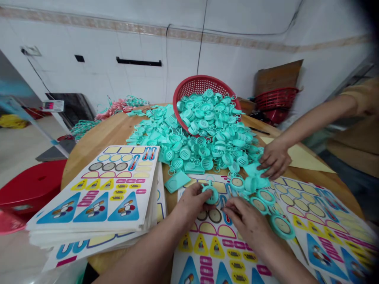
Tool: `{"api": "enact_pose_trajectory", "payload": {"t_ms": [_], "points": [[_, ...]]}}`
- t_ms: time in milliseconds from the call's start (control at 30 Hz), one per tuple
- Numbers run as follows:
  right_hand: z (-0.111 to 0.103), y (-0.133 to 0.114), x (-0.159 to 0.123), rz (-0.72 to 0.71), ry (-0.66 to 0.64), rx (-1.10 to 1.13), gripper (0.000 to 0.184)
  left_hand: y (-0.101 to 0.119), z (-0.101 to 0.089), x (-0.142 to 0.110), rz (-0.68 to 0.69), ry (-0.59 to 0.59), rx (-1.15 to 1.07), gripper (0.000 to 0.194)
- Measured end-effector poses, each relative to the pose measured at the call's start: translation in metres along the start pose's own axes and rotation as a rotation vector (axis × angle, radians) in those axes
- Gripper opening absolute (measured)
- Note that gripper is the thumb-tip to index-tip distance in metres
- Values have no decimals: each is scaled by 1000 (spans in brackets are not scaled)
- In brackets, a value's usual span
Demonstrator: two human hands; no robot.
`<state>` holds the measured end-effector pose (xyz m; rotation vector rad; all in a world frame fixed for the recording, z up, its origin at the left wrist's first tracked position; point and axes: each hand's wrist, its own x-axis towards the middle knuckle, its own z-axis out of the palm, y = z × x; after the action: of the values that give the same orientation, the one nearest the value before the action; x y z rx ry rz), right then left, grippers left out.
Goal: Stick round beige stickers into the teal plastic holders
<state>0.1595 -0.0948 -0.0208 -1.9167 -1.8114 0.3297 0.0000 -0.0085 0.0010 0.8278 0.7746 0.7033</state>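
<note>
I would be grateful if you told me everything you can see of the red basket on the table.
It is a round red plastic basket with a latticed wall and a thicker rim. It lies tipped over at the far side of the wooden table, its mouth turned toward the camera and angled upward. Teal plastic pieces fill it and spill over its lower rim onto the tabletop, hiding most of its inside.
</note>
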Motion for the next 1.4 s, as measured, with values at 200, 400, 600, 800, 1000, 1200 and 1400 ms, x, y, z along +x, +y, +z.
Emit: {"api": "enact_pose_trajectory", "payload": {"t_ms": [200,400,600,800,1000,1200,1400], "points": [[-1,-12,2,-32,1,-137,12,-4,0,4,10,46,31,23],[-3,-17,2,29,-11,-107,14,-8,-1,6,13,71,54,25],[-3,-16,4,37,-23,-21,13,-10,-1,7,48,68,76,25],[-2,-17,4,71,-1,-14,12,-11,-3,8,45,61,81,25],[4,-13,11,147,-45,197,16,-10,-3,8,44,53,68,24],[-18,-20,5,226,-126,555,20,-11,-2,8,31,47,34,27],[-34,-26,26,272,-21,678,24,-1,2,2,4,-19,-69,29]]}}
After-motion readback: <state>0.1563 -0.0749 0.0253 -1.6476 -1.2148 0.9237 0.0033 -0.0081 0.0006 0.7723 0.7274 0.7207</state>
